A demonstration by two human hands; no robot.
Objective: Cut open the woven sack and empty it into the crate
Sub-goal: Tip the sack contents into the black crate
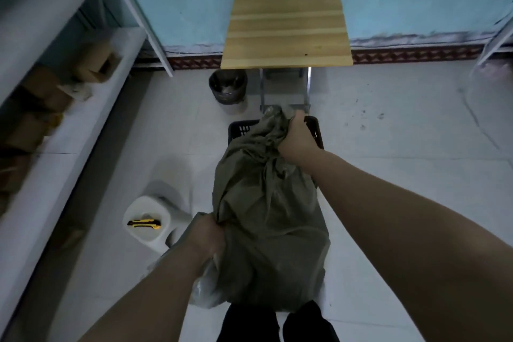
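A bulky olive-green woven sack [266,219] stands on the floor in front of my feet, leaning over a black plastic crate [241,130] that it mostly hides. My right hand [298,133] is shut on the bunched neck of the sack above the crate. My left hand [206,233] grips the sack's lower left side, where clear plastic lining shows. A yellow-and-black utility knife [144,223] lies on top of a white plastic stool [147,226] to the left of the sack.
A small wooden-topped table [286,30] on metal legs stands against the blue wall behind the crate. A dark bin [228,86] sits to its left. White shelving with cardboard boxes [41,97] runs along the left side. The floor is pale tile.
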